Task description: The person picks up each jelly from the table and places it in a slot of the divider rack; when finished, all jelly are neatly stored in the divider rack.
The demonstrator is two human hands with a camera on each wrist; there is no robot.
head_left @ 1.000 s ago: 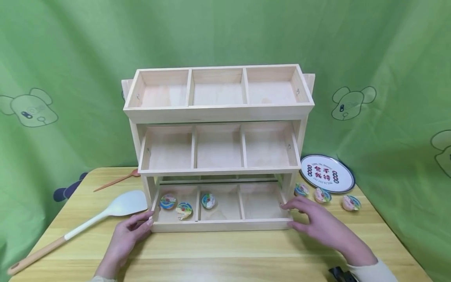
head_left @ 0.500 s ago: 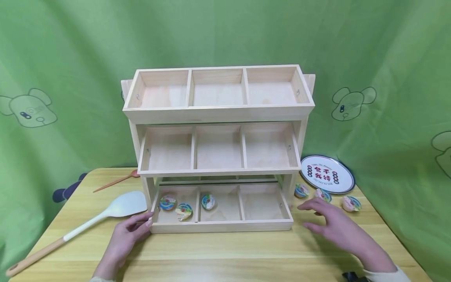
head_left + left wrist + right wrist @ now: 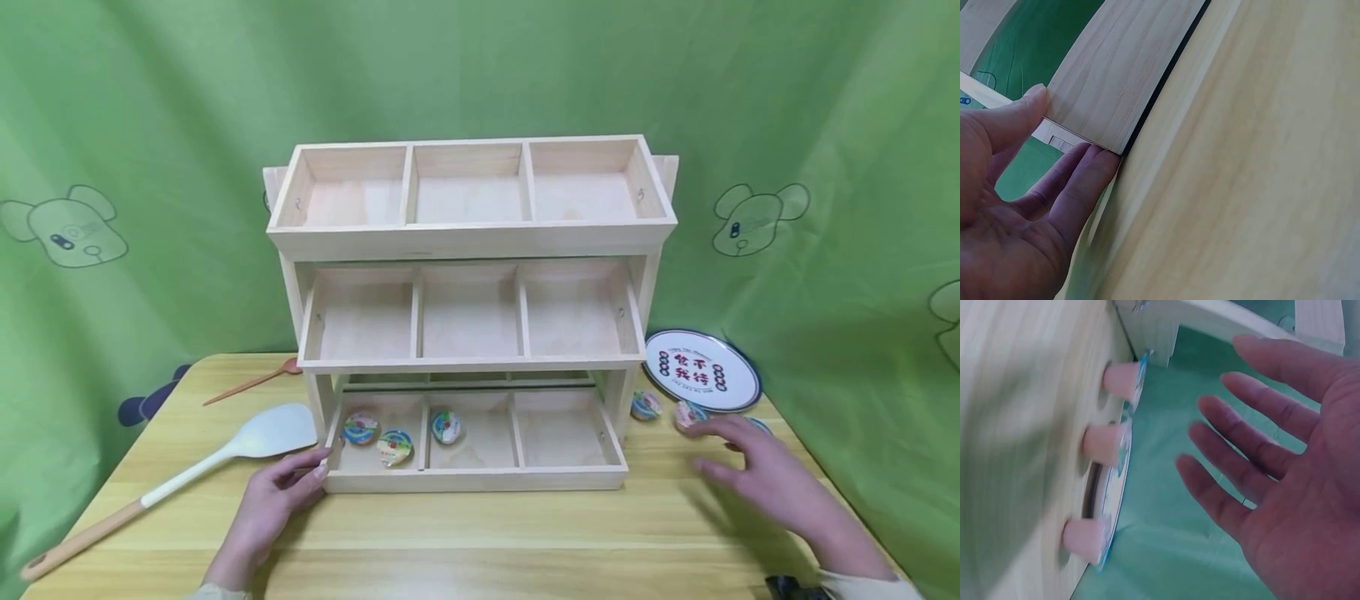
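A wooden three-tier rack [image 3: 472, 243] stands mid-table, each tier split into three compartments. My left hand [image 3: 281, 492] touches the left front corner of its bottom tray [image 3: 476, 481]; in the left wrist view, thumb and extended fingers lie against the tray's end. Two jelly cups, one blue-lidded [image 3: 361, 428] and one yellowish [image 3: 394, 447], lie in the bottom left compartment. Another jelly cup [image 3: 446, 427] is in the bottom middle one. My right hand [image 3: 780, 483] hovers with spread fingers near three pink jelly cups [image 3: 1107, 444] on the table, holding nothing. It partly covers one in the head view.
An oval plate [image 3: 703, 371] with red characters lies behind the loose cups. A white spatula [image 3: 273, 431] with a wooden handle and a reddish spoon [image 3: 251, 382] lie at the left. Green curtain [image 3: 480, 67] surrounds the wooden table [image 3: 480, 546].
My right hand has left the bottom tray's right front corner and moved right, toward the loose jelly cups. My left hand stays at the left corner.
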